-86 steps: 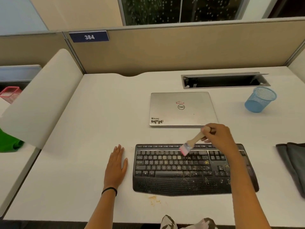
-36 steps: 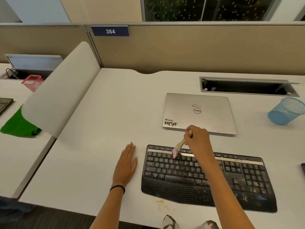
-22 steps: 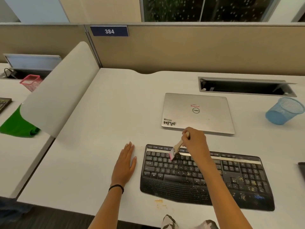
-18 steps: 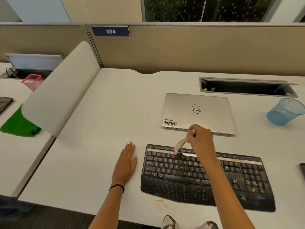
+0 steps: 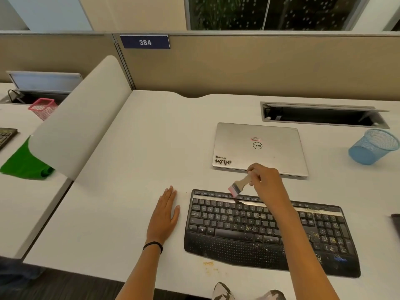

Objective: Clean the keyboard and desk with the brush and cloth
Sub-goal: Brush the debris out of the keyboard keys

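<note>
While the right hand (image 5: 267, 180) pinches the wooden handle of a small brush (image 5: 239, 185) in its curled fingers, the pink-banded bristles slant toward 8 o'clock from the hand, over the far edge of a black keyboard (image 5: 216, 224). Whether the bristles touch the keys cannot be told; a small dark shadow lies just beneath them. Pale crumbs dot the keys, thickest toward the keyboard's 3 to 5 o'clock end, on the number pad and wrist rest. The right forearm crosses the middle of the keyboard.

At 9 o'clock of the keyboard, just beside it, the left hand (image 5: 165, 215) lies flat on the white desk (image 5: 129, 191), palm down, fingers straight and together, with a black band (image 5: 152, 246) round the wrist. At 6 o'clock of the keyboard, near the desk's front edge, is a small orange stain (image 5: 208, 265).

At 12 o'clock of the right hand lies a closed silver laptop (image 5: 257, 146), its near edge just behind the knuckles. At 2 o'clock, well apart, sits a blue mesh cup (image 5: 372, 147), with an open cable slot (image 5: 322, 115) behind it. At 3 o'clock, a dark sliver (image 5: 396, 224) meets the frame edge, too little to identify. At 9 o'clock, past a curved white divider (image 5: 82, 126), a neighbouring desk holds a green cloth (image 5: 23, 165) and a pink mesh basket (image 5: 42, 108).
</note>
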Motion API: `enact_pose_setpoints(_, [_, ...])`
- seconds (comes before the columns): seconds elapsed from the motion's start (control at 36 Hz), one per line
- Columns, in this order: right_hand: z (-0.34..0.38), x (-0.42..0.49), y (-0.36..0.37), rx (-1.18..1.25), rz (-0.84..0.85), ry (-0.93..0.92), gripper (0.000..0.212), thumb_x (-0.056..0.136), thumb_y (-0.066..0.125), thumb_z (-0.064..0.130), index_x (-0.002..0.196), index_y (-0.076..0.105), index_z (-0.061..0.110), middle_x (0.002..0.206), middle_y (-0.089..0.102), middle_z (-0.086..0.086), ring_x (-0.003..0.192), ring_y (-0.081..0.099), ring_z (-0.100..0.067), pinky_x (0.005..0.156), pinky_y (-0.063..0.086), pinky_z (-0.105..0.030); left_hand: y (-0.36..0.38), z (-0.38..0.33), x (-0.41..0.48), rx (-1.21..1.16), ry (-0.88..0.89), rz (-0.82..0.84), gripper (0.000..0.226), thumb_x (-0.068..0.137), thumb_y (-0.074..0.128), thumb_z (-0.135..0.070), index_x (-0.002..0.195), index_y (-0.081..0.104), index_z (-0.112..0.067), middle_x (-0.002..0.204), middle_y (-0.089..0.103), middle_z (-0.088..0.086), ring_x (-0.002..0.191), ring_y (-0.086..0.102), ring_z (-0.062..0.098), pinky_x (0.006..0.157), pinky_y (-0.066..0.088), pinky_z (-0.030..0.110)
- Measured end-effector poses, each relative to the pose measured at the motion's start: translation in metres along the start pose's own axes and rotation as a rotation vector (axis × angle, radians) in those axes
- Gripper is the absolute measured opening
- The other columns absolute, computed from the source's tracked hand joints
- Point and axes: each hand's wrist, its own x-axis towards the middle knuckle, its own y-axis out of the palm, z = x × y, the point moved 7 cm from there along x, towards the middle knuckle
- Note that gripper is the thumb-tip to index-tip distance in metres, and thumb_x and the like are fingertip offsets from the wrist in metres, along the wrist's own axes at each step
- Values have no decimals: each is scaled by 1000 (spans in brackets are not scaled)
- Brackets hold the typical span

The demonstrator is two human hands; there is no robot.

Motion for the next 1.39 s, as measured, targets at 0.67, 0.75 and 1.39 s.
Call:
enact_pose_setpoints(0.67, [-14,0,8,88,50,20,20,95,43,4,93,60,15,77,65,-6,75,66,-14,71,55,-36,0,-1,0,2,-2,4,65,93,20,-50,149,20,-18,155,9,-11,142,1,-1,113,-4,11])
enact_pose_setpoints(0.75, [-14,0,2,109,17,8,19,96,43,6,94,60,13,79,65,-4,76,66,-13,70,55,-33,-1,-1,0,2,0,2,64,93,21,-49,149,21,-18,155,10,-10,142,2,-1,113,-4,11])
enact_pose_setpoints(1.39, [-9,-8,9,42,337,-61,19,95,47,14,94,61,26,78,64,8,67,62,-1,57,47,-21,-2,-3,0,22,16,12,60,94,20,-47,149,22,-22,155,10,-11,142,1,-1,114,-4,12])
